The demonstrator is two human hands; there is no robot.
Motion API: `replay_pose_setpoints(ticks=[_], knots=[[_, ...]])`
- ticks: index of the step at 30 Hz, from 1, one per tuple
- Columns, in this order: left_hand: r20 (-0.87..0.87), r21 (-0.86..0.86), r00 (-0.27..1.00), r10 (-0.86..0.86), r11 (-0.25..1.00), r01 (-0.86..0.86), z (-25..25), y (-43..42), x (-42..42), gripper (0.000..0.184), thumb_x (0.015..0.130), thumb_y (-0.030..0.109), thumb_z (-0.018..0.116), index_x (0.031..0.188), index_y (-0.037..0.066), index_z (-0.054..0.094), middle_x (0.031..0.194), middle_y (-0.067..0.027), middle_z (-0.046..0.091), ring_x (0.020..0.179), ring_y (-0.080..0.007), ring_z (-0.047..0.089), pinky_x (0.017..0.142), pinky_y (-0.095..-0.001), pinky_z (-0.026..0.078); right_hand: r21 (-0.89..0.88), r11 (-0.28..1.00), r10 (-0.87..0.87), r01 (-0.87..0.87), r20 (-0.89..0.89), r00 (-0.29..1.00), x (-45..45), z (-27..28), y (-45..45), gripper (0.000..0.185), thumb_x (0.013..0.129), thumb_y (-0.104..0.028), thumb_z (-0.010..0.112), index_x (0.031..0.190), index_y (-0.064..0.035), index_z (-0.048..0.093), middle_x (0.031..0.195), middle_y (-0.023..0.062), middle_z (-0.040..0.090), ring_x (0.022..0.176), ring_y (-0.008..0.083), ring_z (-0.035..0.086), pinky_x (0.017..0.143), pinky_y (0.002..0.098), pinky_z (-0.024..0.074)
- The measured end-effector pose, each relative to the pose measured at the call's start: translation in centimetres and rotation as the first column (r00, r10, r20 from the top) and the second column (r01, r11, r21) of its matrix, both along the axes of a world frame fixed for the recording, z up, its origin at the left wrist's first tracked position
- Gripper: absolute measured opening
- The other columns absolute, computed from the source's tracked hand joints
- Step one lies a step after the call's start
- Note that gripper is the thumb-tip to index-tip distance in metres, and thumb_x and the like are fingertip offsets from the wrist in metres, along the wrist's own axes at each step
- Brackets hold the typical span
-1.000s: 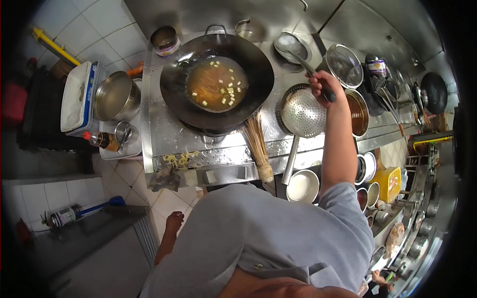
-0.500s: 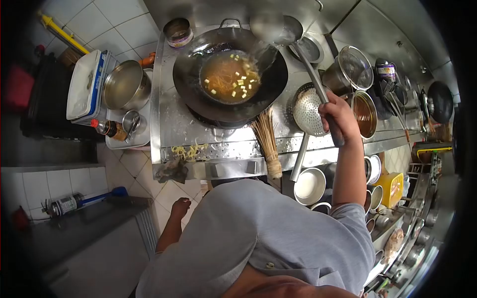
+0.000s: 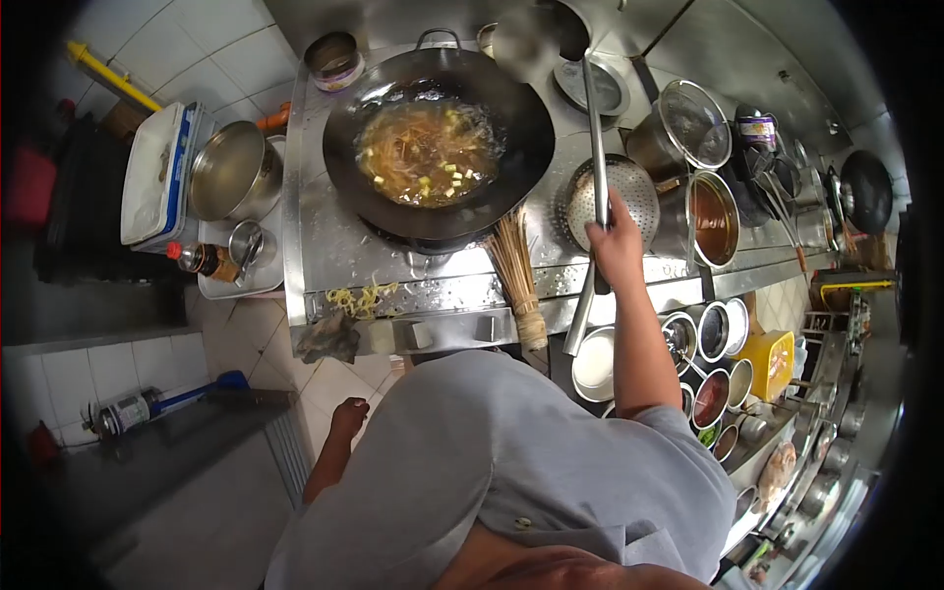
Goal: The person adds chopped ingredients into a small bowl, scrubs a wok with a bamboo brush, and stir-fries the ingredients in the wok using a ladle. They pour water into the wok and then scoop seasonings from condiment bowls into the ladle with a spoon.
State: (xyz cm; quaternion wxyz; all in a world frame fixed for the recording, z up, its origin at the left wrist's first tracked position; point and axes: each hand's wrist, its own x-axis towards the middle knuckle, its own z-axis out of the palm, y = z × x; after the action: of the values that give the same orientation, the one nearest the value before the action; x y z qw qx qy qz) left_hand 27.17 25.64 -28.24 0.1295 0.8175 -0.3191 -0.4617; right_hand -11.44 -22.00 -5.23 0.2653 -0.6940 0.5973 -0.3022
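My right hand (image 3: 618, 246) is closed around the long handle of a metal ladle (image 3: 597, 128). The ladle's bowl is up by the back wall, right of the wok's rear rim, partly blurred. In the black wok (image 3: 531, 128) on the stove, a brownish broth (image 3: 428, 147) churns with pale yellow cubes and thin orange strands in it. Below the ladle handle rests a perforated skimmer (image 3: 634, 202), its handle towards me. Low beside my body hangs my left hand (image 3: 349, 417), away from the stove, its fingers curled with nothing visible in them.
A bamboo brush (image 3: 521, 285) leans at the stove's front edge, near yellow scraps (image 3: 362, 299) and a dark rag (image 3: 327, 339). Left stands a steel pot (image 3: 231, 177) on a tray; right are a pot of reddish-brown liquid (image 3: 712, 221) and several seasoning bowls (image 3: 710, 398).
The liquid that was pouring off the ladle into the wok no longer falls. My right hand has shifted left and lower, and the ladle handle stands more upright. The broth is more stirred up.
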Motion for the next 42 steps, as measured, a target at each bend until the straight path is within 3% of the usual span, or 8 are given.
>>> replay_pose_setpoints(ticks=[5, 7, 14, 19, 22, 28, 30, 42], knots=[[0.002, -0.005, 0.999, 0.033, 0.999, -0.033, -0.9, 0.6, 0.2, 0.037, 0.087, 0.029, 0.063, 0.108, -0.001, 0.069, 0.089, -0.0148, 0.074, 0.078, -0.0242, 0.074, 0.074, -0.0368, 0.057, 0.427, 0.901, -0.114, -0.082, 0.414, 0.903, 0.1, 2.0, -11.5, 0.021, 0.085, -0.011, 0.063, 0.102, 0.0008, 0.062, 0.068, 0.0047, 0.060, 0.057, 0.0119, 0.058, 0.049, 0.0300, 0.0467], [-0.190, -0.118, 0.967, 0.171, 0.974, -0.196, -6.1, 3.1, 1.6, 0.037, 0.087, 0.029, 0.063, 0.107, -0.001, 0.069, 0.093, -0.0151, 0.075, 0.079, -0.0260, 0.074, 0.075, -0.0384, 0.057, 0.620, 0.766, -0.433, -0.167, 0.691, 0.579, 0.2, 1.0, -14.8, 0.012, 0.089, -0.013, 0.061, 0.083, -0.0058, 0.054, 0.067, 0.0031, 0.057, 0.055, 0.0129, 0.055, 0.048, 0.0269, 0.0449], [0.170, -0.278, 0.977, -0.132, 0.944, 0.176, -4.6, 5.0, 0.5, 0.021, 0.092, 0.029, 0.060, 0.087, 0.010, 0.068, 0.093, -0.0182, 0.070, 0.083, -0.0395, 0.069, 0.073, -0.0482, 0.055, 0.604, 0.674, -0.550, -0.426, 0.795, 0.257, -0.7, -1.6, -18.2, 0.013, 0.092, -0.012, 0.057, 0.081, -0.0074, 0.052, 0.066, 0.0024, 0.054, 0.055, 0.0140, 0.053, 0.049, 0.0276, 0.0453], [0.338, -0.034, 0.864, -0.374, 0.912, 0.408, -8.4, 6.3, 0.9, 0.025, 0.094, 0.032, 0.062, 0.086, 0.009, 0.067, 0.093, -0.0192, 0.070, 0.078, -0.0391, 0.069, 0.065, -0.0476, 0.055, 0.651, 0.624, -0.525, -0.432, 0.759, 0.385, -0.7, -1.1, -18.1, 0.016, 0.095, -0.013, 0.057, 0.081, -0.0077, 0.051, 0.067, 0.0005, 0.053, 0.054, 0.0111, 0.052, 0.048, 0.0248, 0.0437], [0.099, -0.420, 0.995, -0.034, 0.905, 0.072, -7.2, 6.0, 0.7, 0.024, 0.094, 0.031, 0.063, 0.087, 0.009, 0.069, 0.092, -0.0198, 0.070, 0.080, -0.0366, 0.070, 0.064, -0.0455, 0.057, 0.661, 0.620, -0.510, -0.422, 0.749, 0.423, -0.8, -0.2, -18.0, 0.017, 0.096, -0.014, 0.057, 0.082, -0.0072, 0.050, 0.067, -0.0013, 0.052, 0.053, 0.0086, 0.050, 0.048, 0.0228, 0.0418], [0.194, -0.280, 0.947, -0.258, 0.910, 0.305, -4.0, 3.0, 0.7, 0.020, 0.092, 0.028, 0.065, 0.099, 0.012, 0.074, 0.104, -0.0139, 0.073, 0.086, -0.0323, 0.072, 0.076, -0.0418, 0.060, 0.668, 0.619, -0.521, -0.412, 0.742, 0.421, -0.9, 0.0, -18.3, 0.019, 0.096, -0.014, 0.057, 0.080, -0.0069, 0.049, 0.065, -0.0017, 0.049, 0.052, 0.0081, 0.048, 0.047, 0.0224, 0.0418], [0.049, -0.165, 0.998, -0.051, 0.985, 0.058, -5.0, 2.7, 0.8, 0.020, 0.091, 0.028, 0.066, 0.101, 0.013, 0.074, 0.107, -0.0130, 0.073, 0.088, -0.0324, 0.072, 0.078, -0.0415, 0.059, 0.662, 0.617, -0.512, -0.426, 0.748, 0.422, -0.9, 0.0, -18.2, 0.019, 0.096, -0.013, 0.057, 0.080, -0.0067, 0.049, 0.065, -0.0016, 0.049, 0.052, 0.0081, 0.048, 0.047, 0.0222, 0.0420], [-0.014, -0.287, 0.999, 0.044, 0.957, -0.047, -8.4, 5.0, 1.8, 0.023, 0.090, 0.031, 0.069, 0.099, 0.011, 0.074, 0.103, -0.0155, 0.073, 0.089, -0.0343, 0.072, 0.078, -0.0429, 0.058, 0.655, 0.602, -0.518, -0.456, 0.756, 0.400, -0.6, 0.6, -18.3, 0.019, 0.095, -0.013, 0.057, 0.079, -0.0069, 0.049, 0.065, -0.0014, 0.050, 0.052, 0.0086, 0.049, 0.047, 0.0223, 0.0432]])
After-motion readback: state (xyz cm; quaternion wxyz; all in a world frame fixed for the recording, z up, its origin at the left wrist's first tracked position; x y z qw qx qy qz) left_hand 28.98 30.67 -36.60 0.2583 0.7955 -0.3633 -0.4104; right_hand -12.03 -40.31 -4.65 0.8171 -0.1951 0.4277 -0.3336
